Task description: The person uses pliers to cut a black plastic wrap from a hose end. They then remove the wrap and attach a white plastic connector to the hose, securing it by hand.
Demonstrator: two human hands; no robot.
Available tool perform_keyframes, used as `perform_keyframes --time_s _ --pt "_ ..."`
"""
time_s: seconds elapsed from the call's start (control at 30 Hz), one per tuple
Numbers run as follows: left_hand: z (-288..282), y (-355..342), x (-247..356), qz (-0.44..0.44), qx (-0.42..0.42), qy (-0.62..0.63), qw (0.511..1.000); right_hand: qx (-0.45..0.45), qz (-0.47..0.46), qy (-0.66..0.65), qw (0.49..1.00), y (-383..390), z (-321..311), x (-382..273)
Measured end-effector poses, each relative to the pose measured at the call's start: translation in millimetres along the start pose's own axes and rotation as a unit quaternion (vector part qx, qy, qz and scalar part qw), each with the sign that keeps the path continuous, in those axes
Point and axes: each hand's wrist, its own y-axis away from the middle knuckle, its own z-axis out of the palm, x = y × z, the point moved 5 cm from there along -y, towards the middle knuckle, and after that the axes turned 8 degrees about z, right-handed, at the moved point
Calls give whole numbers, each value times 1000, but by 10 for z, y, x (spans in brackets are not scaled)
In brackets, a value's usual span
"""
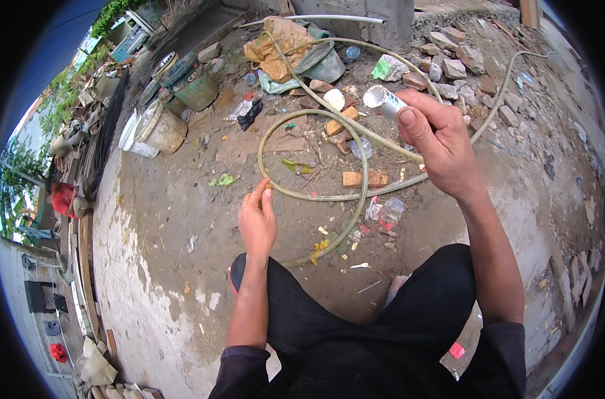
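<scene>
Raised at the right, my right hand is closed around a short piece of white-grey plastic pipe, its open end tilted up to the left. Blue-green print marks its side. My left hand is lower and farther left, above the ground, thumb and fingertips pressed together. A small brownish bit shows at those fingertips; I cannot make out what it is. Beyond both hands, a yellowish, see-through hose lies in loops on the dirt. One loop passes just beyond my left fingertips.
Wood blocks and a clear plastic cup lie between my hands. Dirty buckets stand at the far left, near a brown sack. Broken stones are piled at the far right. A person in red is at the left edge.
</scene>
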Motion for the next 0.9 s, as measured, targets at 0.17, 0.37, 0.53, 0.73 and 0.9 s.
perform_keyframes --time_s 0.17,0.37,0.53,0.73,0.9 --pt "-331 -158 136 84 124 -82 985 -20 -18 88 996 198 171 263" --pt "-1838 -440 546 158 43 -91 982 -87 -127 197 968 372 327 76" --pt "-1171 239 1183 219 -331 -63 916 -213 -202 240 925 620 814 -87" --pt "-726 398 927 171 -356 74 916 -304 -198 270 892 737 1086 -33" --pt "-662 357 891 132 -415 93 895 -349 -184 289 872 805 1148 73"
